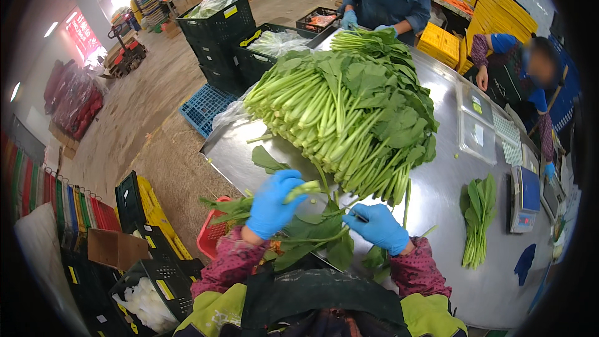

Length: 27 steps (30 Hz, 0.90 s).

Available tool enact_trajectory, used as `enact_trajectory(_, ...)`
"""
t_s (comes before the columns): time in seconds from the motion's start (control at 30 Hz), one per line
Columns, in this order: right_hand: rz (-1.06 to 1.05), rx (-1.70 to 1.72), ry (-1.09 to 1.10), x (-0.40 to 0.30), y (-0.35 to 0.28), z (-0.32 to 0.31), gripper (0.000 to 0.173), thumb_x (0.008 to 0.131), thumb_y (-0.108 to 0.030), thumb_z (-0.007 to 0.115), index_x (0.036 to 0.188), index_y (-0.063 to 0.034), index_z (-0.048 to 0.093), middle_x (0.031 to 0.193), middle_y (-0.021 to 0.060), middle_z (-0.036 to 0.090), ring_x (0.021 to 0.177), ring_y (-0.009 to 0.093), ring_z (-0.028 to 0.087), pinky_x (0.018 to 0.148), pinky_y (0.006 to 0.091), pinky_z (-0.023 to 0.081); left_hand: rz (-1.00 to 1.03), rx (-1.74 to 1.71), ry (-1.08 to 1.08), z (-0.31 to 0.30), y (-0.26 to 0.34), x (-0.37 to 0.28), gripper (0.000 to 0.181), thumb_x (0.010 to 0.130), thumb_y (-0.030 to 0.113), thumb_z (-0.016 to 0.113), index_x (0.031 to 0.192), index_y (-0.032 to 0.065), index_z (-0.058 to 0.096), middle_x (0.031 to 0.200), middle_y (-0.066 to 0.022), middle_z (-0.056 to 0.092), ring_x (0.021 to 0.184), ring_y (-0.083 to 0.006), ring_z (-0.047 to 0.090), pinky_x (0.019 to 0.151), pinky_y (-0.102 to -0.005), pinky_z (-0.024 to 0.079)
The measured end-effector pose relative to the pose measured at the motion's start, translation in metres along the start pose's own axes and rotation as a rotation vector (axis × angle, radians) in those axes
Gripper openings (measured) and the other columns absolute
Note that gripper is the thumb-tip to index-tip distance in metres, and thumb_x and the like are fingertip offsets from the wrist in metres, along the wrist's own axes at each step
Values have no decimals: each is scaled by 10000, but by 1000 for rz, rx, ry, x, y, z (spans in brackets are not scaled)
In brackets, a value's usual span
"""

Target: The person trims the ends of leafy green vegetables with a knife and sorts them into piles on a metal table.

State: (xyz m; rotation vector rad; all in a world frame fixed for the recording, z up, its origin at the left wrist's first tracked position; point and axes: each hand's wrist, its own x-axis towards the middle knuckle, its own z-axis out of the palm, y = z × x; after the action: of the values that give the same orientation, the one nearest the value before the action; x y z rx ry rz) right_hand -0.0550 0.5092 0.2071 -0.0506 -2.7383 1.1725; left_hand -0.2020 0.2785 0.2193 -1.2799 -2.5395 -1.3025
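My left hand (273, 206), in a blue glove, grips a bunch of leafy green stalks (302, 190), the pale cut ends pointing right and the leaves trailing left. My right hand (379, 227), also gloved in blue, is closed around a small dark tool (360, 217), mostly hidden by the fingers. Loose leaves and stems (318, 231) lie between and below my hands at the table edge. Just beyond them rises a large heap of leafy greens (337, 117), its stalk ends towards me. A small separate bundle of greens (477, 224) rests to the right on the steel table (444, 285).
A digital scale (524, 199), clear plastic trays (476, 135) and a dark blue cloth (524, 263) are at the right. A red plastic basket (208, 236) stands beside the table's left edge. Stacked black crates (217, 42) flank the far left. Two people work across the table.
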Motion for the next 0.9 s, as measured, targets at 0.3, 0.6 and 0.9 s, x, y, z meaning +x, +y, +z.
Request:
enact_trajectory(0.3, 194, -386, 447, 152, 8, 1, 461, 819, -498, 692, 766, -46, 619, 585, 157, 577, 528, 355, 594, 510, 425, 457, -386, -937, 196, -32, -13, 4, 366, 863, 10, 687, 1211, 29, 575, 1026, -57, 661, 888, -114, 610, 830, -277, 504)
enact_trajectory(0.6, 423, 660, -116, 51, -46, -38, 230, 860, -272, 696, 872, -43, 701, 628, -22, 591, 481, 61, 495, 453, 215, 374, 395, 344, 171, -24, 52, 26, 545, 760, 157, 723, 1290, 196, 603, 1306, -27, 593, 1260, -286, 513, 1124, -561, 274)
enact_trajectory(0.9, -59, 94, 361, -17, -43, -32, 385, 896, -449, 630, 934, -66, 645, 659, 145, 591, 574, 325, 618, 521, 382, 475, 5, -306, 115, 32, 89, 20, 314, 776, 90, 765, 1075, 61, 676, 960, -88, 704, 839, -249, 676, 790, -348, 526)
